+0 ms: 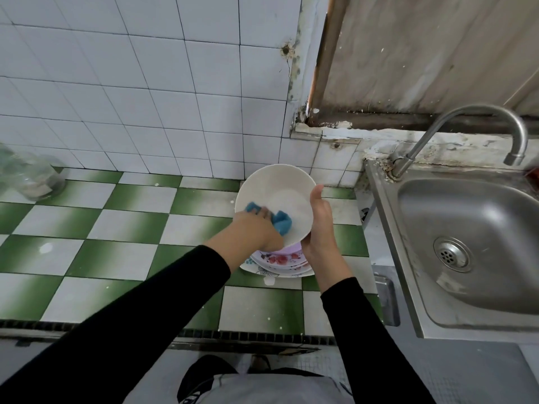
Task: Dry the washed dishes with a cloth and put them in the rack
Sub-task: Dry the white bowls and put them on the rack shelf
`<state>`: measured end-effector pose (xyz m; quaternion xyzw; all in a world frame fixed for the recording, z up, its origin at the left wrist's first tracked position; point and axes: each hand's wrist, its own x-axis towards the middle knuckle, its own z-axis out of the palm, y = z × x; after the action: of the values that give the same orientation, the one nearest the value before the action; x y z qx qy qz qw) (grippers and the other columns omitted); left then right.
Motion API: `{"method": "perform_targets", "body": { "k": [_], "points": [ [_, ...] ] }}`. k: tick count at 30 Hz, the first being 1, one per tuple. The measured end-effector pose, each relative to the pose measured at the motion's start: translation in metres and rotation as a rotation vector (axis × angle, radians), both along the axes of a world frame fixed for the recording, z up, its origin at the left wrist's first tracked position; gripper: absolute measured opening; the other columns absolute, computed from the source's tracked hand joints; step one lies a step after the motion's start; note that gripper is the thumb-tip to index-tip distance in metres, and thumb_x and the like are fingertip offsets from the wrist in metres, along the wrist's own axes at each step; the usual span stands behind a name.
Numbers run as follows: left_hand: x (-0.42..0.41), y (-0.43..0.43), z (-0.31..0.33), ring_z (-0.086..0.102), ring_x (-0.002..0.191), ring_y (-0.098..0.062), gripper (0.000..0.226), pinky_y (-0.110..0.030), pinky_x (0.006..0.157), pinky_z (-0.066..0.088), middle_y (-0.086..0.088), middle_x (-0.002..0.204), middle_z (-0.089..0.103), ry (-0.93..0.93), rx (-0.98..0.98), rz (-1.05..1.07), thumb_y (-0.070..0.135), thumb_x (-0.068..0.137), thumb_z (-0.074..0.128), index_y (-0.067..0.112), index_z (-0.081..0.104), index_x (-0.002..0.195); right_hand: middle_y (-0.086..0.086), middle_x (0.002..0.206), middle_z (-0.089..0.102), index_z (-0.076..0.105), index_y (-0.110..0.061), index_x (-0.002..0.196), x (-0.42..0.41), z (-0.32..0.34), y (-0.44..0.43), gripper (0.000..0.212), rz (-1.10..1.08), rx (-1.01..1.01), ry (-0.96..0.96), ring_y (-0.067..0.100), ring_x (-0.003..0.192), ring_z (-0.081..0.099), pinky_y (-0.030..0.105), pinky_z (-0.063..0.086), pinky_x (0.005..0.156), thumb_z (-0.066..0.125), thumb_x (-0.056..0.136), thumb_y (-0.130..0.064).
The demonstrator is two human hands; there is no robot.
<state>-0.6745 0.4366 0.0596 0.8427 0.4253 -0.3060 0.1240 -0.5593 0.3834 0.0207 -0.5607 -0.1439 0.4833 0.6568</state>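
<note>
Now the right hand (319,228) is cradling a round white ceramic bowl (280,199), fingers curled round its right rim, tilting it above a stack of flowered plates (277,262) on the green-and-white tiled counter (116,228). Inside the bowl, the left hand (256,228) is gripping a blue cloth (282,223), bunched against the wall. Beside them a steel sink (466,228) is sitting.
</note>
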Motion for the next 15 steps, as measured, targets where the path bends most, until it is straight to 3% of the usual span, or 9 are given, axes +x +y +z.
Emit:
{"method": "perform_targets", "body": {
  "k": [2, 4, 8, 10, 11, 13, 15],
  "points": [
    [-0.001, 0.002, -0.005, -0.012, 0.150, -0.020, 0.072, -0.038, 0.122, -0.006, -0.004, 0.163, -0.017, -0.118, 0.212, -0.035, 0.041, 0.101, 0.025, 0.011, -0.013, 0.154, 0.024, 0.127, 0.063, 0.049, -0.002, 0.132, -0.002, 0.001, 0.000, 0.115, -0.017, 0.042, 0.025, 0.043, 0.116, 0.063, 0.064, 0.052, 0.094, 0.071, 0.057, -0.086],
    [0.001, 0.007, -0.011, -0.020, 0.148, -0.020, 0.072, -0.036, 0.120, -0.013, -0.005, 0.160, -0.025, -0.275, 0.259, -0.017, 0.041, 0.102, 0.022, 0.009, -0.019, 0.152, 0.025, 0.128, 0.062, 0.047, 0.000, 0.133, -0.002, 0.002, -0.001, 0.115, -0.033, 0.077, 0.046, 0.042, 0.117, 0.063, 0.063, 0.052, 0.095, 0.074, 0.059, -0.082],
    [0.018, 0.006, -0.010, -0.030, 0.144, -0.029, 0.071, -0.040, 0.116, -0.018, -0.015, 0.156, -0.032, -0.590, -0.061, 0.106, 0.036, 0.106, 0.023, 0.004, -0.023, 0.150, 0.018, 0.124, 0.064, 0.049, -0.006, 0.119, -0.007, 0.006, 0.002, 0.103, -0.046, 0.081, 0.066, 0.033, 0.117, 0.065, 0.055, 0.052, 0.100, 0.076, 0.054, -0.081],
    [0.024, -0.003, -0.001, -0.014, 0.149, -0.031, 0.065, -0.045, 0.121, -0.006, -0.017, 0.162, -0.012, -0.758, -0.376, 0.163, 0.036, 0.107, 0.026, 0.011, -0.009, 0.155, 0.012, 0.113, 0.063, 0.048, -0.011, 0.109, -0.009, 0.006, 0.002, 0.095, -0.074, 0.067, 0.084, 0.029, 0.113, 0.066, 0.051, 0.053, 0.101, 0.076, 0.050, -0.081],
    [0.024, -0.006, 0.004, 0.008, 0.150, -0.029, 0.059, -0.045, 0.122, 0.009, -0.015, 0.162, 0.012, -0.817, -0.538, 0.208, 0.039, 0.106, 0.029, 0.015, 0.009, 0.156, 0.011, 0.107, 0.063, 0.049, -0.010, 0.110, -0.009, 0.006, 0.002, 0.101, -0.089, 0.061, 0.099, 0.028, 0.107, 0.067, 0.049, 0.054, 0.098, 0.077, 0.046, -0.083],
    [0.017, -0.010, 0.014, 0.051, 0.116, -0.019, 0.036, -0.034, 0.106, 0.037, -0.009, 0.127, 0.055, -0.834, -0.703, 0.245, 0.036, 0.106, 0.033, 0.012, 0.048, 0.129, 0.009, 0.103, 0.063, 0.050, -0.006, 0.122, -0.003, 0.005, 0.002, 0.122, -0.097, 0.047, 0.120, 0.026, 0.095, 0.066, 0.046, 0.057, 0.089, 0.075, 0.036, -0.089],
    [0.009, -0.007, 0.025, 0.052, 0.089, -0.017, 0.026, -0.029, 0.086, 0.041, -0.008, 0.101, 0.059, -0.759, -0.727, 0.191, 0.030, 0.106, 0.037, 0.011, 0.055, 0.108, 0.012, 0.117, 0.064, 0.049, -0.008, 0.130, 0.004, 0.002, 0.002, 0.131, -0.077, 0.023, 0.139, 0.027, 0.105, 0.067, 0.049, 0.057, 0.091, 0.072, 0.032, -0.093]
  ]
}}
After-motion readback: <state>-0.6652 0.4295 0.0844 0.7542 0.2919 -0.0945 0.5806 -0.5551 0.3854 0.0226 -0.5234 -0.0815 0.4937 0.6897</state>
